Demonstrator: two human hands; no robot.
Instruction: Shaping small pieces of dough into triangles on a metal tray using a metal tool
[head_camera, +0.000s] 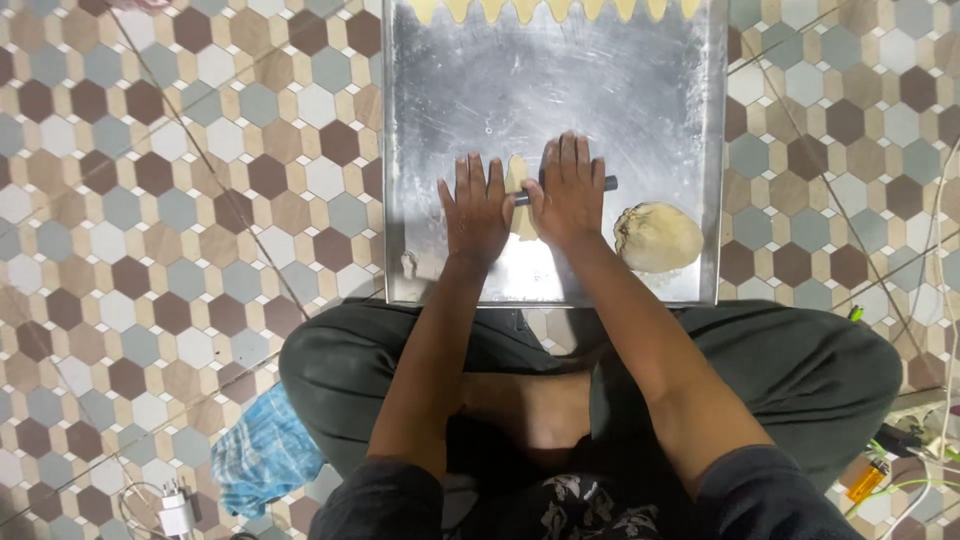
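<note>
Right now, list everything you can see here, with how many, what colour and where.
metal tray: one, silver, on the floor ahead of the knees
rolling pin: one, dark, under both palms
dough strip: one, pale yellow, under the pin
dough ball: one, beige, tray's near right corner
shaped dough pieces: a row, pale yellow, tray's far edge
cloth: one, blue, floor by left knee
charger: one, white, bottom left
lighter: one, orange, bottom right
left hand: flat on pin
right hand: flat on pin
</note>
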